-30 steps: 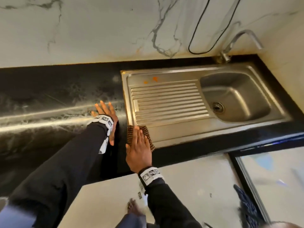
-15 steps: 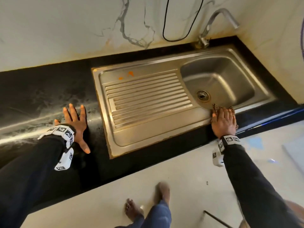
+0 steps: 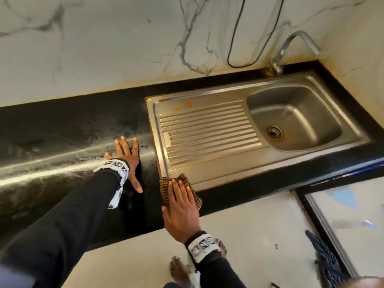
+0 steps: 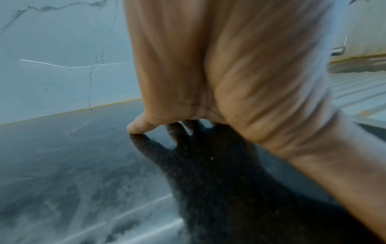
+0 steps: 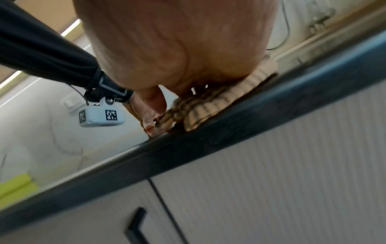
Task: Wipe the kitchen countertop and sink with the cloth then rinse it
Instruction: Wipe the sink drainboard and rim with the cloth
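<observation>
A brown checked cloth (image 3: pixel 166 185) lies on the black countertop (image 3: pixel 72 129) at the front left corner of the steel sink (image 3: pixel 207 179). My right hand (image 3: pixel 180 204) presses flat on the cloth with straight fingers; the right wrist view shows the cloth (image 5: pixel 200 105) bunched under the palm at the counter's front edge (image 5: pixel 208 145). My left hand (image 3: pixel 126 154) rests flat on the countertop left of the sink, fingers spread, holding nothing. In the left wrist view the left hand's fingertips (image 4: pixel 135 128) touch the dark stone.
The sink has a ribbed drainboard (image 3: pixel 207 134) with orange spots (image 3: pixel 188 104) at its back, a basin with a drain (image 3: pixel 274 132), and a tap (image 3: pixel 291 48) behind. A black cable (image 3: pixel 234 48) hangs on the marble wall. White cabinet fronts (image 5: pixel 271 165) sit below the counter.
My right hand has slid the cloth leftward along the sink's front rim, from near the basin back to the sink's front left corner. The left hand stays planted on the countertop.
</observation>
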`<move>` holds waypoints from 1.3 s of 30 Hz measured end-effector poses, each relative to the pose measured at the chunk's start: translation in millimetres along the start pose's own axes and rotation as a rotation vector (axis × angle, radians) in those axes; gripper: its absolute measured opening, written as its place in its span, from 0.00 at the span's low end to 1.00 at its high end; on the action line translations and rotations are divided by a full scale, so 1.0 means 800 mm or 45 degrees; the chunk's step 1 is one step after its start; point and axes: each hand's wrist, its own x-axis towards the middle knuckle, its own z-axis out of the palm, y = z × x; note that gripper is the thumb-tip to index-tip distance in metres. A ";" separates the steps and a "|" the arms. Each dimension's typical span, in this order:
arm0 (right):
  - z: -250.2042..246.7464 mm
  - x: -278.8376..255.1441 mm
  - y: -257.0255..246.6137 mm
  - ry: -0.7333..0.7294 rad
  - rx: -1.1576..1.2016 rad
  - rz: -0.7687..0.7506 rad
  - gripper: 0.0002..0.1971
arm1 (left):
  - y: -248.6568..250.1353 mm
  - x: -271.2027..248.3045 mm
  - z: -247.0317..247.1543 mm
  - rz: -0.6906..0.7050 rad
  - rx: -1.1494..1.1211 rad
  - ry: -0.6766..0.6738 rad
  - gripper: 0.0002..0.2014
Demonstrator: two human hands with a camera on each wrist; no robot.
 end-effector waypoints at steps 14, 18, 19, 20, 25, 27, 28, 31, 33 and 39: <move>-0.039 0.295 -0.023 -0.261 -0.198 -0.170 0.42 | -0.093 0.072 -0.088 -0.250 -0.337 0.217 0.98; -0.065 0.412 -0.030 -0.244 -0.245 -0.158 0.42 | -0.098 0.097 -0.067 -0.219 -0.367 0.247 0.97; -0.070 0.443 -0.032 -0.240 -0.275 -0.172 0.43 | -0.101 0.103 -0.065 -0.198 -0.388 0.262 0.97; -0.078 0.468 -0.032 -0.227 -0.316 -0.182 0.42 | -0.101 0.105 -0.066 -0.180 -0.396 0.280 0.97; -0.082 0.534 -0.058 -0.250 -0.403 -0.236 0.44 | -0.108 0.115 -0.064 -0.197 -0.388 0.262 0.96; -0.067 0.525 -0.080 -0.289 -0.377 -0.308 0.45 | -0.115 0.112 -0.061 -0.215 -0.405 0.231 0.97; -0.060 0.519 -0.085 -0.305 -0.400 -0.363 0.46 | -0.117 0.113 -0.060 -0.215 -0.406 0.226 0.98; -0.055 0.525 -0.090 -0.389 -0.479 -0.520 0.45 | -0.120 0.115 -0.061 -0.197 -0.398 0.200 0.98; -0.058 0.546 -0.101 -0.432 -0.509 -0.625 0.41 | -0.123 0.114 -0.061 -0.205 -0.395 0.178 0.98; -0.063 0.619 -0.147 -0.411 -0.675 -0.757 0.39 | -0.116 0.121 -0.078 -0.241 -0.333 0.158 0.97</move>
